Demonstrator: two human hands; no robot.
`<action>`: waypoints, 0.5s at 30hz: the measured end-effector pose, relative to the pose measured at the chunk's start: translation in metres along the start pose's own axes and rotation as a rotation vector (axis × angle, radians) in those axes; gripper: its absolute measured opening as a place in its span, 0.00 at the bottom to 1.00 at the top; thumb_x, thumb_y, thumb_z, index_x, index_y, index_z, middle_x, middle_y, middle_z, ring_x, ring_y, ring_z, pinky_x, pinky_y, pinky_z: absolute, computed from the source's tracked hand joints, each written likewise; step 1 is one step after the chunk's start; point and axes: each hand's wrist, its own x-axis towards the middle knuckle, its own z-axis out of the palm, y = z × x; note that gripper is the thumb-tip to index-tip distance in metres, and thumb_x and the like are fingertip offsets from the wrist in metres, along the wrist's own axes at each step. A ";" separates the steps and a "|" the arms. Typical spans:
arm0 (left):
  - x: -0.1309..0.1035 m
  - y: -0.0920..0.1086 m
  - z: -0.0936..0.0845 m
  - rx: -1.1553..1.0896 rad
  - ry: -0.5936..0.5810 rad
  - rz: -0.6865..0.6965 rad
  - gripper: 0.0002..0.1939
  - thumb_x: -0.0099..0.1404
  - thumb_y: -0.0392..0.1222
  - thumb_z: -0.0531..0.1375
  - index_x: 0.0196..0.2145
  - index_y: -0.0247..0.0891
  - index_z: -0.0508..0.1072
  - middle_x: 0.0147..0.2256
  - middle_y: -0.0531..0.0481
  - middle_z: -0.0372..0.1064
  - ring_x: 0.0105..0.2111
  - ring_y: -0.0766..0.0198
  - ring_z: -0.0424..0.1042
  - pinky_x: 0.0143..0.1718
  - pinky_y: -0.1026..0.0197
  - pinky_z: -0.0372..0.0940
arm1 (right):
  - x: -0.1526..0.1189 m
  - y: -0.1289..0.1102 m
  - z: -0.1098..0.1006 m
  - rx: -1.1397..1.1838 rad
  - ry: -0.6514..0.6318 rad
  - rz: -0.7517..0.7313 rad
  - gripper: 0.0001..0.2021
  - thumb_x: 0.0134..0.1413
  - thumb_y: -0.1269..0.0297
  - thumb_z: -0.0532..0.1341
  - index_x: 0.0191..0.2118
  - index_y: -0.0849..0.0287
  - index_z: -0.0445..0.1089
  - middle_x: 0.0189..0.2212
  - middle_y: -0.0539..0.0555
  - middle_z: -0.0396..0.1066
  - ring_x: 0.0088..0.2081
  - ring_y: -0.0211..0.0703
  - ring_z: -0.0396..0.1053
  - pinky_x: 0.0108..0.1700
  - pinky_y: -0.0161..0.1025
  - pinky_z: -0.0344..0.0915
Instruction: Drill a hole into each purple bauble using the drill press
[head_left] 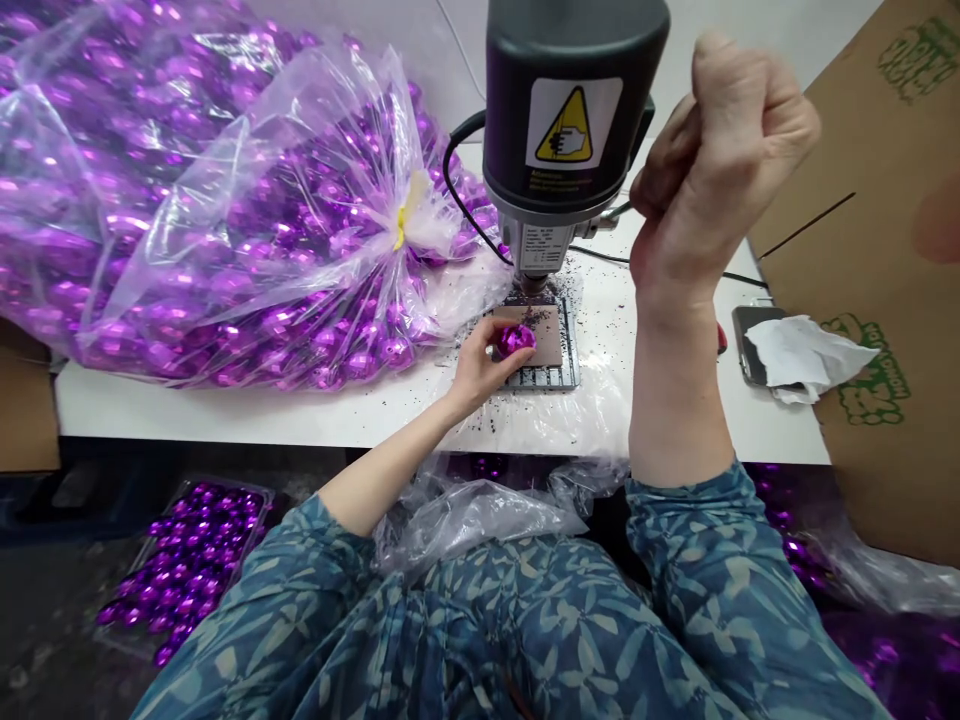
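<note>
Across the white table point(300, 415), my left hand point(478, 357) pinches a faceted purple ball point(517, 340) over the drill-press base plate point(569, 376); beside the motor housing point(576, 150), my right hand point(731, 140) is fisted, contents hidden.

Low access is offered from the front; sides and top are crowded.
Over the near edge of the worktop point(225, 412), a low lane is given toward the base plate point(568, 376), partly filled by the left grip point(478, 360) and a purple ball point(517, 342). Descent onto the plate's rear is barred by the black machine head point(577, 40). The left is blocked by a bulging bag point(225, 230). On the right, passage is narrowed by the raised right grip point(724, 155) and, farther out, a cardboard box point(862, 230).
</note>
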 end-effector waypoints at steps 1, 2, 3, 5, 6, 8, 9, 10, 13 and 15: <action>-0.011 0.010 -0.010 0.017 -0.119 0.025 0.15 0.70 0.48 0.72 0.50 0.41 0.77 0.48 0.45 0.81 0.44 0.59 0.80 0.45 0.56 0.76 | 0.000 0.000 0.000 0.013 0.005 0.006 0.30 0.61 0.44 0.66 0.20 0.51 0.48 0.13 0.41 0.44 0.13 0.30 0.39 0.17 0.43 0.35; -0.024 0.020 -0.021 0.040 -0.292 0.051 0.14 0.71 0.50 0.72 0.48 0.41 0.79 0.46 0.45 0.81 0.41 0.60 0.80 0.42 0.58 0.76 | -0.001 0.000 0.000 0.021 0.010 0.000 0.30 0.61 0.48 0.67 0.20 0.51 0.48 0.12 0.41 0.45 0.13 0.30 0.39 0.17 0.43 0.35; -0.037 0.029 -0.032 0.077 -0.505 0.073 0.13 0.71 0.51 0.71 0.46 0.41 0.80 0.43 0.46 0.81 0.39 0.60 0.80 0.40 0.59 0.75 | -0.002 0.001 -0.001 0.025 0.013 -0.016 0.29 0.61 0.50 0.67 0.20 0.51 0.47 0.12 0.41 0.45 0.13 0.30 0.39 0.17 0.43 0.34; -0.061 0.045 -0.050 0.195 -0.836 0.099 0.16 0.70 0.54 0.73 0.44 0.40 0.81 0.38 0.47 0.81 0.34 0.59 0.80 0.34 0.59 0.72 | -0.003 0.002 -0.002 0.033 0.014 -0.054 0.29 0.61 0.50 0.67 0.20 0.51 0.47 0.12 0.41 0.44 0.12 0.29 0.39 0.16 0.42 0.34; -0.070 0.050 -0.057 0.246 -0.931 0.104 0.17 0.69 0.56 0.73 0.43 0.40 0.82 0.37 0.47 0.81 0.32 0.58 0.80 0.32 0.59 0.71 | -0.003 0.003 -0.002 0.040 0.009 -0.070 0.29 0.60 0.48 0.67 0.20 0.52 0.48 0.12 0.41 0.44 0.12 0.29 0.40 0.16 0.42 0.34; -0.076 0.054 -0.066 0.266 -0.944 0.092 0.17 0.72 0.58 0.71 0.44 0.41 0.83 0.38 0.46 0.83 0.33 0.56 0.82 0.33 0.57 0.73 | -0.003 0.005 -0.003 0.062 -0.010 -0.090 0.31 0.58 0.46 0.69 0.21 0.52 0.47 0.12 0.41 0.43 0.12 0.28 0.40 0.16 0.41 0.33; -0.071 0.052 -0.069 0.239 -0.881 0.081 0.15 0.74 0.57 0.68 0.45 0.42 0.83 0.40 0.46 0.84 0.35 0.56 0.83 0.36 0.56 0.75 | -0.002 0.005 -0.004 0.071 -0.016 -0.096 0.32 0.58 0.46 0.70 0.21 0.53 0.46 0.12 0.41 0.43 0.12 0.28 0.40 0.15 0.41 0.33; -0.060 0.048 -0.071 0.209 -0.781 0.069 0.13 0.77 0.54 0.65 0.46 0.43 0.83 0.42 0.45 0.85 0.37 0.56 0.84 0.38 0.56 0.77 | -0.002 0.006 -0.004 0.077 -0.021 -0.100 0.33 0.58 0.48 0.70 0.22 0.53 0.44 0.12 0.40 0.42 0.12 0.27 0.40 0.16 0.40 0.32; 0.002 0.021 -0.073 0.244 -0.380 0.052 0.12 0.79 0.41 0.57 0.48 0.44 0.82 0.43 0.45 0.85 0.39 0.57 0.83 0.41 0.54 0.78 | -0.002 0.004 -0.006 0.082 -0.031 -0.086 0.33 0.63 0.53 0.69 0.23 0.54 0.42 0.13 0.40 0.42 0.13 0.25 0.42 0.16 0.35 0.34; 0.057 -0.006 -0.069 0.353 -0.170 0.037 0.12 0.73 0.33 0.57 0.44 0.41 0.80 0.41 0.43 0.83 0.38 0.55 0.80 0.44 0.51 0.78 | -0.003 0.002 -0.006 0.087 -0.034 -0.067 0.32 0.62 0.55 0.69 0.23 0.54 0.43 0.13 0.40 0.43 0.13 0.25 0.43 0.16 0.34 0.35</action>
